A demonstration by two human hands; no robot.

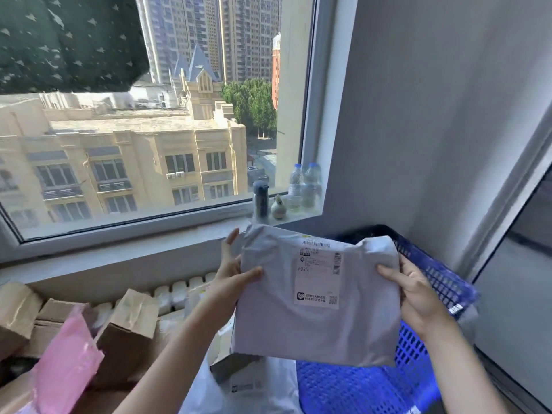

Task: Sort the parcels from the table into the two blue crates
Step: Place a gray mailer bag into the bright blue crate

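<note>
I had both bare forearms stretched forward and up, my left hand [236, 279] gripping the parcel [316, 324] at its left edge, thumb across the front, fingers behind, my right hand [415, 291] gripping the right edge, thumb in front

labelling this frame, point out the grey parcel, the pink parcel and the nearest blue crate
grey parcel [298, 333]: head view, plain plastic, lower front
pink parcel [65, 366]: head view, middle of its face
nearest blue crate [358, 389]: head view, its lattice

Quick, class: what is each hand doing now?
Left hand: grips the left edge of the flat grey plastic parcel.
Right hand: grips its right edge.
</note>
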